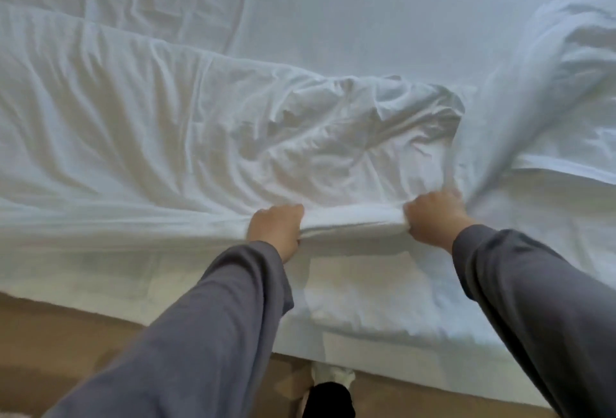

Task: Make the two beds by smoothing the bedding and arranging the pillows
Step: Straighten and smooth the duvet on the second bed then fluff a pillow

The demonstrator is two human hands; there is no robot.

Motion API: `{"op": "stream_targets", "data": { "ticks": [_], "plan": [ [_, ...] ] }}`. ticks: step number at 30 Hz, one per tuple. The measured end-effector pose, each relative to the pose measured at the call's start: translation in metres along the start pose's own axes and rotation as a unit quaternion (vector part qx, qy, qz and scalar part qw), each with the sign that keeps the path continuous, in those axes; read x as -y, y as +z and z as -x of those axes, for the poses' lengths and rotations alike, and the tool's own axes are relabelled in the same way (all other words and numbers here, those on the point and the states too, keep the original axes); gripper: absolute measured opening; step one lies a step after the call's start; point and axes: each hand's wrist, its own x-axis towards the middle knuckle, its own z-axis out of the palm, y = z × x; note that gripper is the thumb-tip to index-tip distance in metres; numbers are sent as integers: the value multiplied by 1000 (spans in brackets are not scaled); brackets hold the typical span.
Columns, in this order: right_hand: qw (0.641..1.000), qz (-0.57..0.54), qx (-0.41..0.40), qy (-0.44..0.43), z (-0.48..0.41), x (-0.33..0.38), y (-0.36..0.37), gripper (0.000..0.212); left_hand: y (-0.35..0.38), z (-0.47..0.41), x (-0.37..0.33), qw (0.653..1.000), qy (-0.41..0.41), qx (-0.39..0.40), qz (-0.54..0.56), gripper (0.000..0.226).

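Both hands, left [276, 228] and right [433, 220], clutch the duvet [166, 137] edge, its rumpled bulk lying beyond and left of the grip.

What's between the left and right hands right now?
In the head view, a bunched edge fold of the white duvet spans the gap; the left hand and right hand each grip one end of it.

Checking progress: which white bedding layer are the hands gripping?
The wrinkled white duvet, its near edge bunched between the left hand and right hand. The smooth white sheet behind and the puffy white pillow at right are not gripped.
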Motion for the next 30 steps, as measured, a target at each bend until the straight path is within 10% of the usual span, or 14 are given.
{"op": "stream_targets", "data": {
  "ticks": [8,16,30],
  "plan": [
    [976,-185,91,-74,69,80,69,37,50,66,-1,991,-6,75,-114,51],
    [995,6,88,-39,72,21,53,70,33,72,-34,992,50,85,-83,43],
    [986,162,22,41,12,-164,107,29,50,4,-212,992,64,82,70,64]
  ]
}}
